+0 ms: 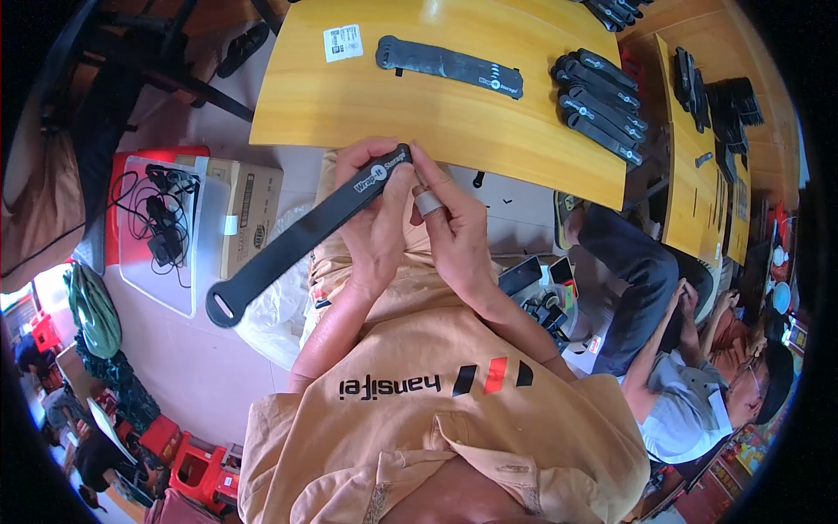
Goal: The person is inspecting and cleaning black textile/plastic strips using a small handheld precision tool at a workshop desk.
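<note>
A long black strap (301, 231) with white print hangs slanting down to the left, in front of my lap. Its lower left end is rounded and has an oval slot. My left hand (374, 240) grips the strap near its upper end, with the thumb along its face. The fingertips of my right hand (458, 231) pinch that upper end from the other side. A grey band (428, 203) goes round one right finger. Beyond my hands, a similar strap (449, 68) lies flat on the yellow table (349, 113).
A pile of black straps (601, 105) sits on the table's right side, and a white printed label (343, 42) lies at its left. On the floor to the left stand a clear bin (131, 236) of cables and a cardboard box (249, 210). Another person (681, 384) sits at right.
</note>
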`<state>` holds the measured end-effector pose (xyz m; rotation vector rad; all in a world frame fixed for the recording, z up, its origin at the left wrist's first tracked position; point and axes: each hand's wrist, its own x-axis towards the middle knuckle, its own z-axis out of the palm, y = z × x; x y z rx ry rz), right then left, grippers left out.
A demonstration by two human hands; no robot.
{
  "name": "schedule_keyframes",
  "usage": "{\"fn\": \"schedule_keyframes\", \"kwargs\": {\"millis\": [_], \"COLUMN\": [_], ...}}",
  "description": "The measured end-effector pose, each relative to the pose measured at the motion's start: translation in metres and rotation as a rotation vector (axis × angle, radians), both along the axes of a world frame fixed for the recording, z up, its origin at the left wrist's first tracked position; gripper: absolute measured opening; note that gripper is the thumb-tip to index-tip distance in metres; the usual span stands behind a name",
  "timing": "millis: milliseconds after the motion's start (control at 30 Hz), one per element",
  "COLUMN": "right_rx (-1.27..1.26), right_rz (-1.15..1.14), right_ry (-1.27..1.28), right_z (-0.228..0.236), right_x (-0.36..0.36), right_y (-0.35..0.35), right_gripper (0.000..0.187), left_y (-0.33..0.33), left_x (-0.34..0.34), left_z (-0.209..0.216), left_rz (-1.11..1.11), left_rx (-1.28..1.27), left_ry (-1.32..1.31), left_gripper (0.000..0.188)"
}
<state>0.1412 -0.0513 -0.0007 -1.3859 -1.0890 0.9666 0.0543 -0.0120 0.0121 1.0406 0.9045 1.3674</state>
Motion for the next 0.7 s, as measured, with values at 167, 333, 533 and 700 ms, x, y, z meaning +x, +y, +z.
{"fn": "schedule_keyframes", "kwargs": {"millis": [167,333,533,700], "right_rx": [0.039,-0.173,0.140,0.073], "right_rz": [0.000,-0.121,-0.105,-0.071], "right_ry": [-0.262,0.527,-0.205,-0.394], "right_z": [-0.013,-0.011,-0.035,-0.020], "right_x": [-0.001,-0.015,-0.005,0.004], "right_y": [-0.001,0.000,0.004,0.003], "right_gripper": [0.041,0.041,0.047,0.046], "left_y": [0.003,0.003,0.000,0.006], "left_x": [0.000,0.005,0.004,0.001], "left_z": [-0.021,-0.017,-0.012,-0.016], "left_rz": [0.158,0.195,0.103,0.031], "left_rx": [0.151,0.405,-0.020,-0.312], "left_ry": [0.338,0.576,0.306,-0.176], "left_gripper": [0.017,0.016,0.014,0.016]}}
